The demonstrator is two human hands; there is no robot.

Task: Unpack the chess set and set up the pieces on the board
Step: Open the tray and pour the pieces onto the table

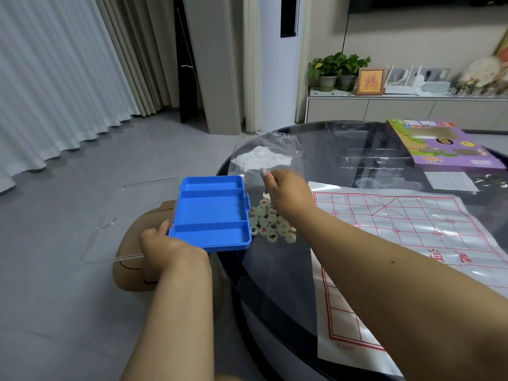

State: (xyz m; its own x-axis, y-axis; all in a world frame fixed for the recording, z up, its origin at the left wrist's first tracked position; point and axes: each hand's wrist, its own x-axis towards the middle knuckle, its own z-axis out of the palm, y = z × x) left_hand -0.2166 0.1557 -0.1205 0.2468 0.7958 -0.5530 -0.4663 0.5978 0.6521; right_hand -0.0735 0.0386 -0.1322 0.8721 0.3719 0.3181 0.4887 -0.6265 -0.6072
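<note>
1. Around me: a purple game box point(439, 147) lies at the far side of the round dark glass table point(275, 270), a crumpled clear plastic bag point(266, 155) sits just beyond my right hand, and a brown stool point(132, 270) stands below the table's left edge.
2. My left hand point(162, 246) grips the near-left corner of the blue plastic case point(211, 213), fingers curled round its edge; its clear lid point(110, 215) hangs open to the left, out over the floor.
3. The case shows three bare compartments and overhangs the table's rim.
4. My right hand point(286, 191) hovers over the pile, fingers curled; what they hold, if anything, I cannot tell.
5. The chess pieces point(270, 222) are pale round discs with red or black characters, heaped on the glass just beside the case's right wall.
6. The board sheet point(412, 229), glossy white with a red grid, lies flat to the right of the pile, its near corner reaching the table's edge.
</note>
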